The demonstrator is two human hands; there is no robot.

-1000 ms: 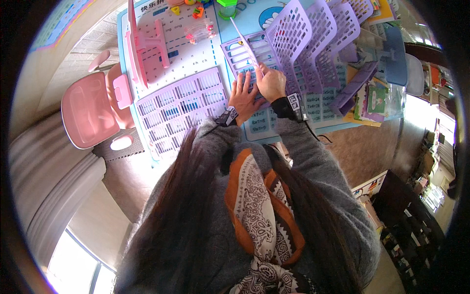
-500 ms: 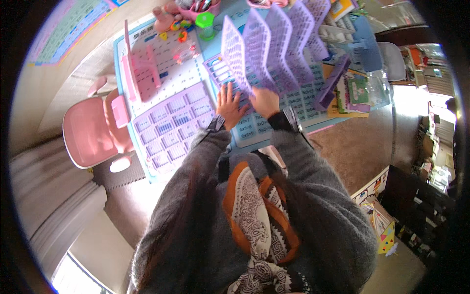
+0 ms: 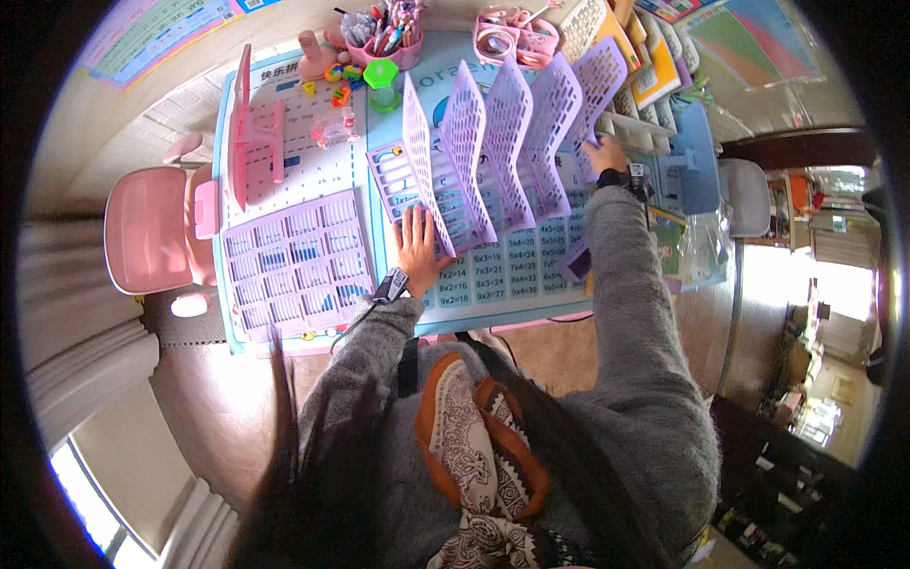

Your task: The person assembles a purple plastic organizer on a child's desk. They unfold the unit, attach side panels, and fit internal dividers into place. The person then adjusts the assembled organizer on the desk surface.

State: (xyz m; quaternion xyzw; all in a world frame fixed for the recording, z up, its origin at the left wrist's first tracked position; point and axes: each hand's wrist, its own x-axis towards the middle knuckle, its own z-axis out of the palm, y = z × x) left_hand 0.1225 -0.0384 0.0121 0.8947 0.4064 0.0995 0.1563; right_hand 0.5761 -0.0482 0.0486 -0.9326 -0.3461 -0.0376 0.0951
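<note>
A light purple, perforated plastic panel point(image 3: 462, 119) stands in zigzag folds across the table, its upright leaves running from left to right. My left hand point(image 3: 416, 248) lies flat at the near bottom edge of the leftmost leaf, fingers stretched out. At the far right end, my right hand point(image 3: 607, 156) is closed around the lower edge of the last leaf; its fingertips are partly hidden. To the left of the panel lies a flat purple divided grid point(image 3: 301, 254). A small dark purple piece point(image 3: 575, 258) rests by the panel's near right side.
The blue table mat point(image 3: 512, 289) carries printed sums. Behind stand a pink pen holder point(image 3: 403, 57), a green hexagonal-topped container point(image 3: 381, 85) and a pink tape holder point(image 3: 517, 40). A pink stand point(image 3: 245, 133) is left; books point(image 3: 654, 66) and a blue bin point(image 3: 700, 156) are right. A pink chair point(image 3: 156, 228) sits left.
My right hand has moved from the panel's left part to its far right end. The left hand has shifted slightly left and nearer. The panel's leaves now stand more evenly spread.
</note>
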